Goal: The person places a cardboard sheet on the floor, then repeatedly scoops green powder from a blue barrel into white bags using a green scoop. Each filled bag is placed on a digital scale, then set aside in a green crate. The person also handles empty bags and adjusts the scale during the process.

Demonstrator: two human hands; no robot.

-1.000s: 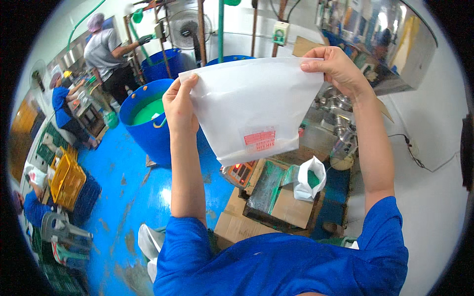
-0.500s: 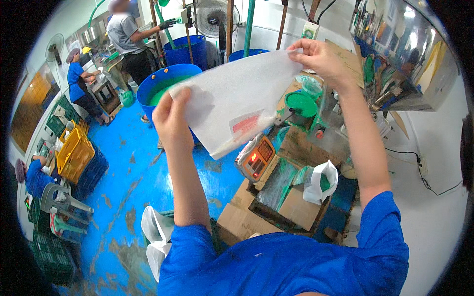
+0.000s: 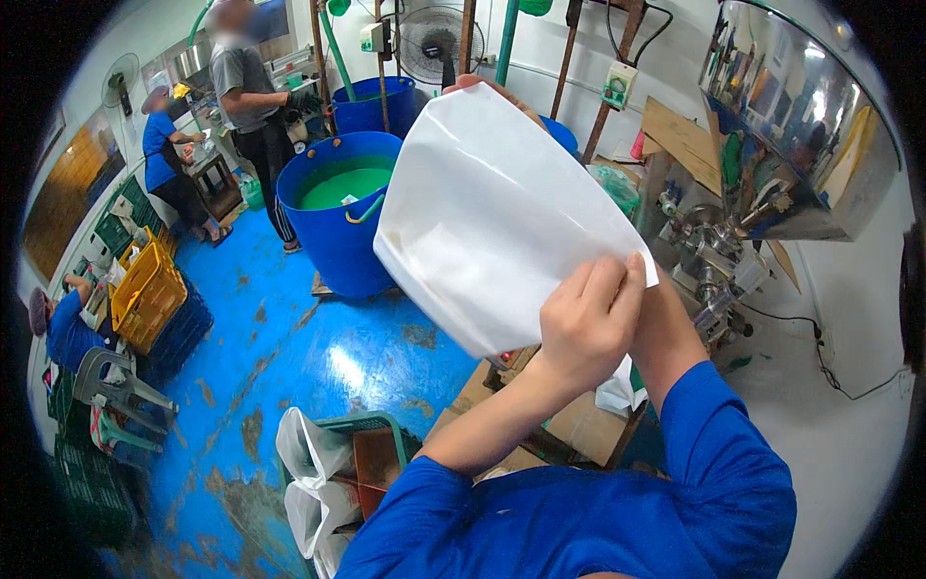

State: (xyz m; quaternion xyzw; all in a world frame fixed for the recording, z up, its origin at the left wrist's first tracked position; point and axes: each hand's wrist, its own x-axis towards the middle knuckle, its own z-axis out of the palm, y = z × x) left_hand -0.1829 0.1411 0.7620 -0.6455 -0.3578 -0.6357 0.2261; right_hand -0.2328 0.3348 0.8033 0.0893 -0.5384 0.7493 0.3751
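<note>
A white glossy plastic bag (image 3: 492, 217) is held up in front of me, slanted, with one long side bulging outward. My left hand (image 3: 590, 314) reaches across and pinches its near right corner, fingers closed on the edge. My right forearm passes behind the bag. Only part of my right hand (image 3: 503, 94) shows past the far top edge, its fingertips curled at the bag's rim; the rest is hidden. Below, a green crate (image 3: 388, 421) holds several upright, open white bags (image 3: 311, 446).
A blue drum (image 3: 333, 236) of green liquid stands ahead left. At right is a steel hopper machine (image 3: 801, 125). Cardboard (image 3: 588, 429) lies under my arms. Yellow crates (image 3: 149, 299) and a grey plastic chair (image 3: 106, 381) are far left, with several people (image 3: 253, 106) working beyond.
The bag has turned from a flat spread to a raised, bulging slant. My left hand has crossed rightward to its near corner; my right hand has moved left behind it.
</note>
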